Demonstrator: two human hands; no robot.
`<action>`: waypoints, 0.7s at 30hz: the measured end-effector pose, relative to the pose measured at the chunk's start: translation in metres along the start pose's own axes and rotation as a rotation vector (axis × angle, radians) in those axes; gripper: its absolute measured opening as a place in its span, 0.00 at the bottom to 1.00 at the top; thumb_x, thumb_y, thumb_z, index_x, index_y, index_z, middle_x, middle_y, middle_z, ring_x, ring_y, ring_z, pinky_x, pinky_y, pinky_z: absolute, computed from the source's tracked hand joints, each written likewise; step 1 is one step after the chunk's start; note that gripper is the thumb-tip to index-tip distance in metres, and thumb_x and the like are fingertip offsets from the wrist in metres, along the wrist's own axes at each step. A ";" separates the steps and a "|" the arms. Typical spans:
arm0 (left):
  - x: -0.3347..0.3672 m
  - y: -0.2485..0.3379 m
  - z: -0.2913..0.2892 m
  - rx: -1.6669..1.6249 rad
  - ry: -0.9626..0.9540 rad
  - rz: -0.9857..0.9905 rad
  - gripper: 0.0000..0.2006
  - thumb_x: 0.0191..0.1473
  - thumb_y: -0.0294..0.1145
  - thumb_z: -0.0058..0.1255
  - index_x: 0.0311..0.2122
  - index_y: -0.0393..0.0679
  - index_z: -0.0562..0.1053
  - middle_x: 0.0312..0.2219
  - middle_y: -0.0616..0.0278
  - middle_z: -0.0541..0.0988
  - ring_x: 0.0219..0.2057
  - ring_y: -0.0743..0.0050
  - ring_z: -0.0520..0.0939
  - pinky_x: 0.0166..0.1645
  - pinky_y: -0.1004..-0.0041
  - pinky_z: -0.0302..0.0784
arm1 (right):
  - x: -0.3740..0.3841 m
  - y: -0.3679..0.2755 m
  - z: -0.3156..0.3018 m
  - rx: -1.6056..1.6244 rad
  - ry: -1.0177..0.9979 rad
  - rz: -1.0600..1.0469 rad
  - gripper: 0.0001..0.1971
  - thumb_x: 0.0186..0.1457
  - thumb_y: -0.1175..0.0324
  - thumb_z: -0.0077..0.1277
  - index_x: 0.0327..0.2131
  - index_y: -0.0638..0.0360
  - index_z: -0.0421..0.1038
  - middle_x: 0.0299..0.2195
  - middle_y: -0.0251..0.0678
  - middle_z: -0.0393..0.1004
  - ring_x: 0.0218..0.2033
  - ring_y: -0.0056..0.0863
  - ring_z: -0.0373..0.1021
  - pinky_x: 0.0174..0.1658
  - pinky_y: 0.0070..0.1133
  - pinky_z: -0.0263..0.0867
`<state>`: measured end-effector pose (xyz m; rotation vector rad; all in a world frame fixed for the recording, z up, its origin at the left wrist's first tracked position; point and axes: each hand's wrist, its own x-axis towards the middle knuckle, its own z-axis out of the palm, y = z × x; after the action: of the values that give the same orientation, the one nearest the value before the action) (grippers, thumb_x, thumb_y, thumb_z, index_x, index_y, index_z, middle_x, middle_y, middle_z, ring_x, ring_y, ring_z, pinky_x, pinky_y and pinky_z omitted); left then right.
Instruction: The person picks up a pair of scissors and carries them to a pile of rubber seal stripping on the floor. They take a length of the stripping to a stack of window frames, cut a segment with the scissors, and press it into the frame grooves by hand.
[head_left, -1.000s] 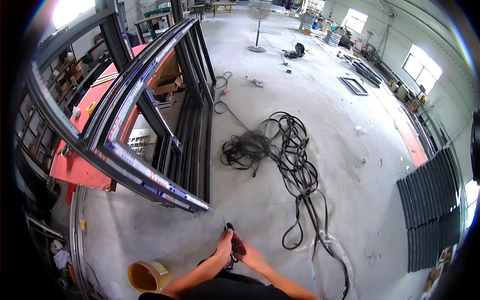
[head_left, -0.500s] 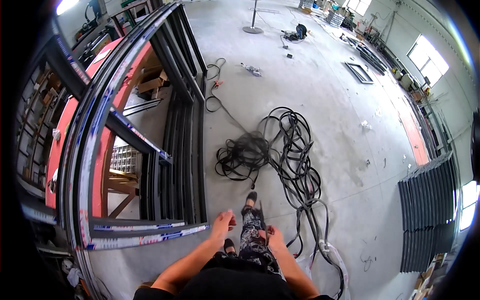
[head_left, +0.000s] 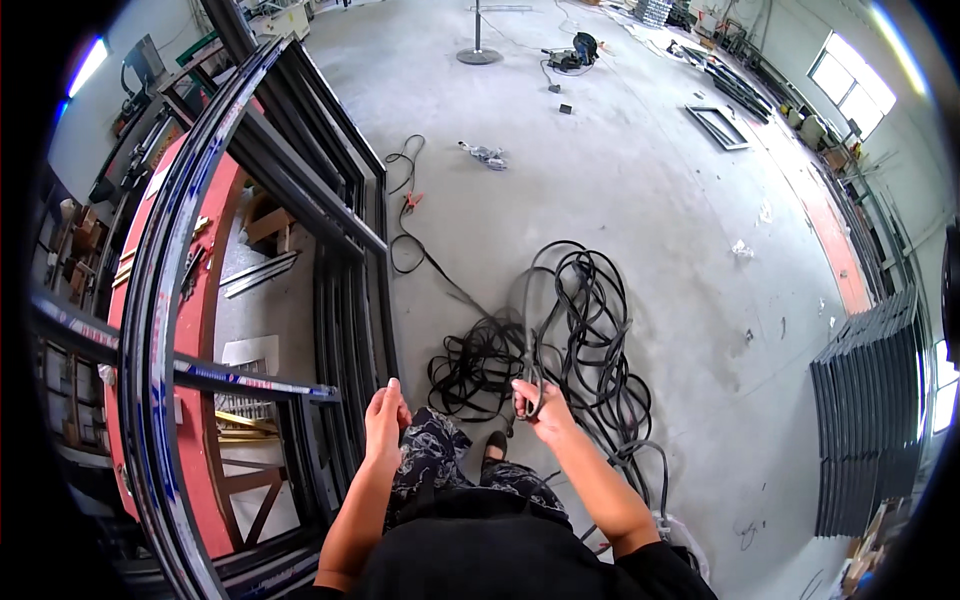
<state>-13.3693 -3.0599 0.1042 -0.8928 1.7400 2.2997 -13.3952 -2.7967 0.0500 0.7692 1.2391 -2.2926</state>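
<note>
My right hand [head_left: 542, 408] is closed on a thin black strip [head_left: 531, 345], which stands up blurred above the fist and loops beneath the fingers. Behind it on the floor lies a tangled heap of black strip [head_left: 470, 365], and beside that a longer coil of black strip [head_left: 590, 320]. My left hand [head_left: 386, 420] is raised near the dark frames, fingers up and loosely bent, with nothing visible in it. On the left, large dark window frames [head_left: 345, 250] with printed protective film stand upright. Whether my left hand touches them I cannot tell.
A red-topped workbench [head_left: 205, 350] stands behind the frames. A cable with a red clamp [head_left: 412, 203] trails across the floor. Stacked dark profiles [head_left: 868, 430] are at the right. Farther off are a round-based stand [head_left: 478, 57], a machine [head_left: 575, 53] and a small frame [head_left: 717, 128].
Both hands have risen and moved farther forward, the left one closer to the frames. My right hand has lifted the strip above the heap. My body and view have shifted.
</note>
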 end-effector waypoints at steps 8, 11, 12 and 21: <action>0.199 0.059 0.026 -0.105 -0.109 -0.254 0.17 0.59 0.46 0.41 0.22 0.47 0.65 0.16 0.67 0.66 0.19 0.75 0.68 0.27 0.75 0.66 | 0.191 -0.052 0.066 0.165 0.059 0.130 0.08 0.46 0.72 0.60 0.26 0.59 0.69 0.18 0.32 0.70 0.17 0.22 0.66 0.19 0.20 0.61; 0.296 0.112 0.043 -0.047 -0.246 -0.251 0.20 0.58 0.50 0.41 0.22 0.46 0.65 0.16 0.67 0.66 0.19 0.74 0.68 0.26 0.75 0.65 | 0.286 -0.065 0.056 -0.119 0.340 -0.047 0.12 0.45 0.67 0.62 0.26 0.59 0.68 0.16 0.30 0.68 0.15 0.22 0.63 0.19 0.18 0.57; 0.326 0.127 0.053 -0.001 -0.265 -0.244 0.21 0.58 0.52 0.41 0.22 0.46 0.64 0.16 0.67 0.66 0.19 0.75 0.68 0.26 0.75 0.64 | 0.327 -0.049 0.015 -0.236 0.454 -0.116 0.13 0.45 0.66 0.62 0.27 0.60 0.68 0.17 0.30 0.69 0.15 0.20 0.63 0.18 0.19 0.57; 0.526 0.259 0.119 0.179 -0.325 -0.162 0.19 0.59 0.47 0.41 0.21 0.46 0.65 0.15 0.70 0.63 0.17 0.79 0.65 0.22 0.77 0.60 | 0.313 0.034 -0.076 -0.867 1.121 0.449 0.17 0.40 0.61 0.57 0.21 0.71 0.73 0.19 0.52 0.74 0.21 0.42 0.73 0.26 0.31 0.68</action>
<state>-13.9573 -3.1664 0.0674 -0.5669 1.6354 2.0148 -13.5918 -2.7811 -0.2070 1.7631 1.9639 -0.6884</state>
